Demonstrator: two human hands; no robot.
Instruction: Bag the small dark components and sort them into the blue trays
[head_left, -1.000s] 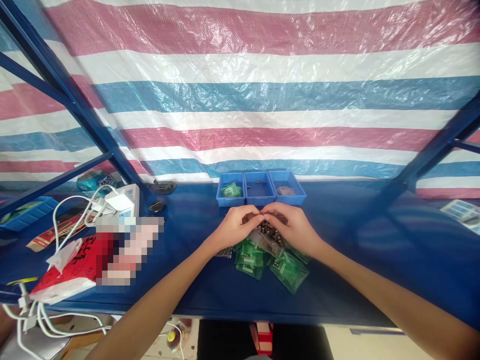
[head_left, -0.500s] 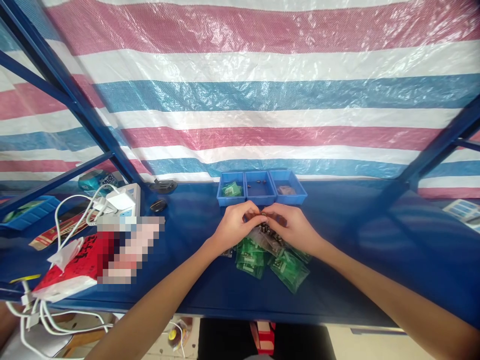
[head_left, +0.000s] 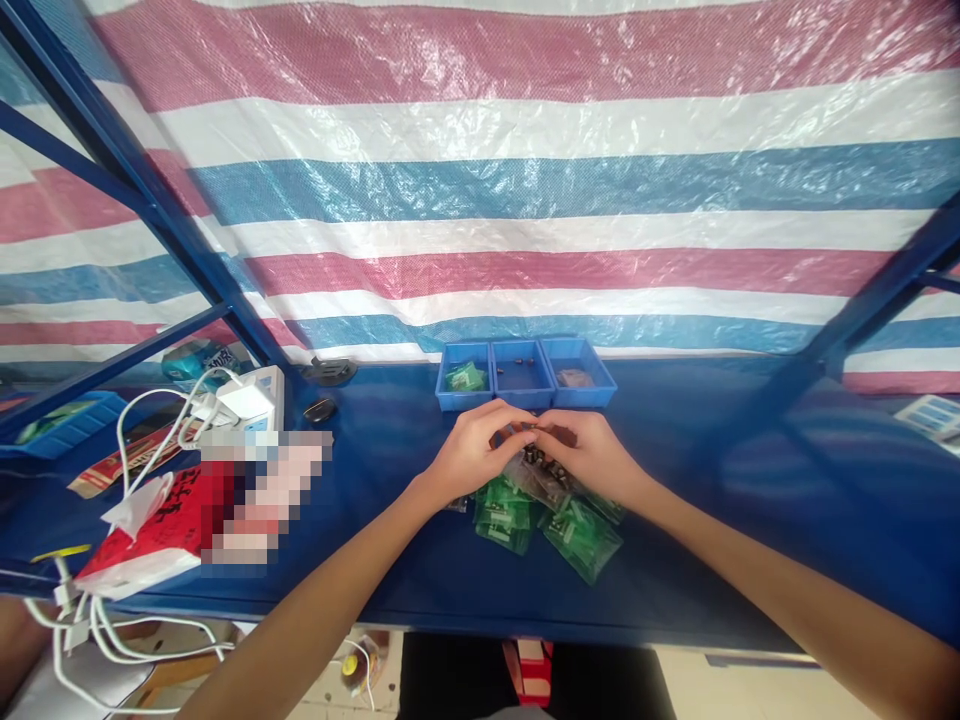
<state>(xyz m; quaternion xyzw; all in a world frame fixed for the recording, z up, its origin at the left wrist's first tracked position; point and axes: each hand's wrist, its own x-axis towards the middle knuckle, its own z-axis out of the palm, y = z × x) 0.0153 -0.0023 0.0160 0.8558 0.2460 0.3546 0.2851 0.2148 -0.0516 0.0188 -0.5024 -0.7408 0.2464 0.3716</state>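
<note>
Since the earlier frame, our view has shifted slightly, so the things at the far left sit a little further right, while our two hands have barely moved. Our left hand (head_left: 474,452) and right hand (head_left: 594,455) meet fingertip to fingertip, both pinching a small piece (head_left: 535,427) that our fingers mostly hide; we cannot tell its shape. Just below it, a clear bag (head_left: 541,482) of small dark and metallic parts lies on the blue surface (head_left: 675,600), partly over green packets (head_left: 504,518) that spread towards us.

Beyond our hands, three blue trays stand side by side. The left tray (head_left: 459,402) holds green packets, the middle tray (head_left: 525,382) a few small metal parts (head_left: 525,361), and the right tray (head_left: 590,398) a pale packet (head_left: 575,378). Well off to our left we have a red package (head_left: 176,515), a white power strip (head_left: 268,398) with cables and a small black object (head_left: 320,410). A striped sheet (head_left: 525,130) hangs behind.
</note>
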